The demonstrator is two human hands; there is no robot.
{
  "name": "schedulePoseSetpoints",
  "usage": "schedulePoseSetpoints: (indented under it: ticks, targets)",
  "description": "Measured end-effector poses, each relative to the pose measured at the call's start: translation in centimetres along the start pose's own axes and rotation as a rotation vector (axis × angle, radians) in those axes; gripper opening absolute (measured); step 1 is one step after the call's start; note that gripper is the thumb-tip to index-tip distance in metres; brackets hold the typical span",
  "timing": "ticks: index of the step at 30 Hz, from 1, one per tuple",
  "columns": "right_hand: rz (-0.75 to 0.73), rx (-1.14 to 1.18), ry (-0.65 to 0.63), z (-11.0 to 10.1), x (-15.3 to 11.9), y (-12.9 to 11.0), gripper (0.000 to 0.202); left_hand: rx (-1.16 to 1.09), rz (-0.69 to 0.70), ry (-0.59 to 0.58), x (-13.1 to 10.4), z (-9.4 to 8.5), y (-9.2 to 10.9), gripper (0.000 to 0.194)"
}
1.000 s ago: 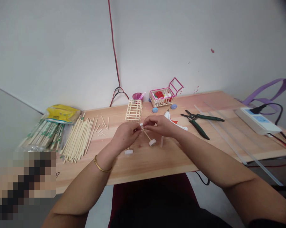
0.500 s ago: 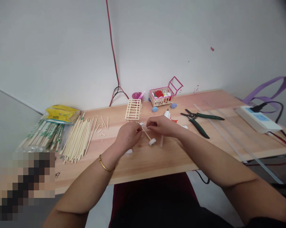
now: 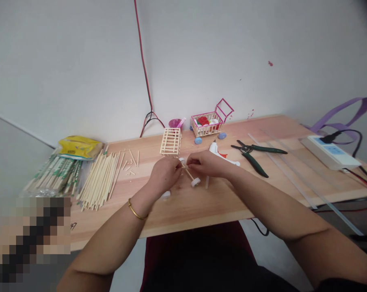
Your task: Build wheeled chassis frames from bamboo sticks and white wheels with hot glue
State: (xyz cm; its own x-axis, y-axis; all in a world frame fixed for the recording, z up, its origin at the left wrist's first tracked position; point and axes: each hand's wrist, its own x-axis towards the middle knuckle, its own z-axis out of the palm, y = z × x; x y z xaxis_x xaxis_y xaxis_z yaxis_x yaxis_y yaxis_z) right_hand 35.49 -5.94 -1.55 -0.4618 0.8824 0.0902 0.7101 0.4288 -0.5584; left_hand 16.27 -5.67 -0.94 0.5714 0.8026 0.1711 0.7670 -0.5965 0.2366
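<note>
Just in front of me, a thin wooden stick [image 3: 188,174] slants across the table, with a white wheel [image 3: 195,182] on its near end and another white wheel [image 3: 181,161] at its far end. My left hand [image 3: 167,173] is closed, fingertips pressed together beside the far wheel; what they pinch is hidden. From the other side, my right hand [image 3: 206,163] is also closed, its curled fingertips close to the same end of the stick. Whatever they hold is too small to name. A small basket frame of wooden sticks [image 3: 170,142] stands just beyond my hands.
A white glue gun [image 3: 214,147] lies behind my right hand, with green-handled pliers [image 3: 252,156] to its right. Bare sticks [image 3: 100,180] and a yellow packet [image 3: 80,147] are at left. A model cart [image 3: 207,125] stands at the back; a power strip [image 3: 331,152] is at right.
My right hand has shifted very slightly left and down, and more of the glue gun shows behind it. The left hand and the wheeled stick look nearly unchanged.
</note>
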Motion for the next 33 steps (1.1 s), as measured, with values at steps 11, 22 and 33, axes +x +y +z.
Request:
schedulePoseSetpoints:
  ticks: [11, 22, 33]
  targets:
    - [0.069, 0.041, 0.004, 0.4, 0.0, -0.7, 0.016, 0.007, -0.005, 0.001, 0.0, 0.0, -0.1, 0.013]
    - [0.199, 0.150, -0.040, 1.7, 0.3, -0.6, 0.020, -0.012, 0.018, 0.011, -0.1, 0.3, -0.5, 0.012]
    - [0.204, 0.151, -0.033, 1.4, 0.2, -0.4, 0.021, 0.025, 0.051, 0.011, -0.1, 0.3, -0.9, 0.012]
